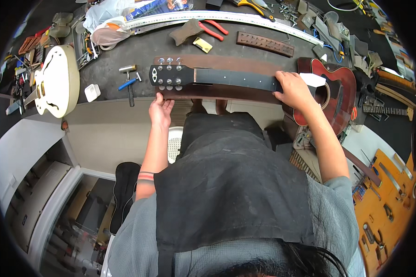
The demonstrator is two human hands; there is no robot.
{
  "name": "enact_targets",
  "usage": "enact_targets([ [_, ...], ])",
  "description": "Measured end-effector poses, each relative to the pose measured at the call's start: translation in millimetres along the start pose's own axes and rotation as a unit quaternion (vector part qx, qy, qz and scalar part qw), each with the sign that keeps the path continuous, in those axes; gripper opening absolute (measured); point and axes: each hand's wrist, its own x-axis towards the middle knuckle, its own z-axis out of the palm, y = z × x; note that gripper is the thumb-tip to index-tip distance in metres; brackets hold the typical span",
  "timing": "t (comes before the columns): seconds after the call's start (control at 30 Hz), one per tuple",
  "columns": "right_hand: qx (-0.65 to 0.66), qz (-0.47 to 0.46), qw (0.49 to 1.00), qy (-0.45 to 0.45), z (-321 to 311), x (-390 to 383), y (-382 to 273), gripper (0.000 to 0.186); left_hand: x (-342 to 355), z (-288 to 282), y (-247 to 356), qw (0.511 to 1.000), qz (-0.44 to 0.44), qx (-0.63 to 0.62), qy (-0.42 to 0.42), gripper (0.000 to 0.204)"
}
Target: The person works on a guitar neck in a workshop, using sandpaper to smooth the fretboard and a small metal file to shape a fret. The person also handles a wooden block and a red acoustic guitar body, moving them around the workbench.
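A dark red acoustic guitar (344, 99) lies face up across the bench, its body at the right. Its neck runs left along a dark fingerboard (235, 77) with small dots, ending in a black headstock (172, 75) with metal tuners. Beneath the neck is a long brown board (226, 92). My right hand (292, 90) wraps over the neck close to the body, thumb on the near side and fingers on the far side. Below the headstock, at the board's near edge, my left hand (160, 111) is palm up with fingers apart. A white sheet (312, 80) rests beside my right hand.
Left of the headstock lie a hammer (129, 83), a blue-handled tool (128, 84) and a white container (92, 93). A cream guitar (60, 83) stands farther left. Behind are red-handled pliers (212, 31), a yellow box (202, 45), a brown holed block (265, 44) and a long ruler (226, 17).
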Motion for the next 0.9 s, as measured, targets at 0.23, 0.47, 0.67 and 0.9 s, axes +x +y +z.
enact_targets([
  [0.23,-0.018,-0.041,0.993,0.108,17,3,-25,0.06,-85,28,47,0.794,0.474,0.382,0.001,0.037],
  [0.47,0.004,-0.035,0.993,0.113,19,14,-43,0.056,-102,147,73,0.401,0.568,0.679,-0.235,0.082],
  [0.67,0.007,-0.02,0.992,0.12,27,8,-44,0.057,-92,162,61,0.363,0.573,0.677,-0.284,0.067],
  [0.9,0.002,-0.001,0.992,0.122,28,9,-48,0.058,-93,158,59,0.375,0.574,0.673,-0.279,0.068],
])
